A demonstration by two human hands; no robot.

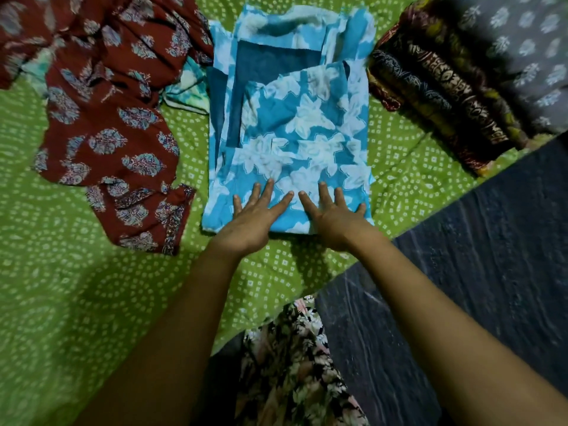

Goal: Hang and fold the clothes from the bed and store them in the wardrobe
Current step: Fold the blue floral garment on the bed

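Note:
A blue garment with white flowers lies partly folded in the middle of the green dotted bed sheet. My left hand and my right hand rest flat side by side on its near edge, fingers spread, holding nothing. A crumpled maroon printed garment lies loose to the left of the blue one. A folded dark patterned cloth sits to the right.
A grey cloth with white motifs lies at the top right. The dark floor shows past the bed's right edge. A small teal cloth peeks out between the maroon and blue garments. My floral clothing fills the bottom centre.

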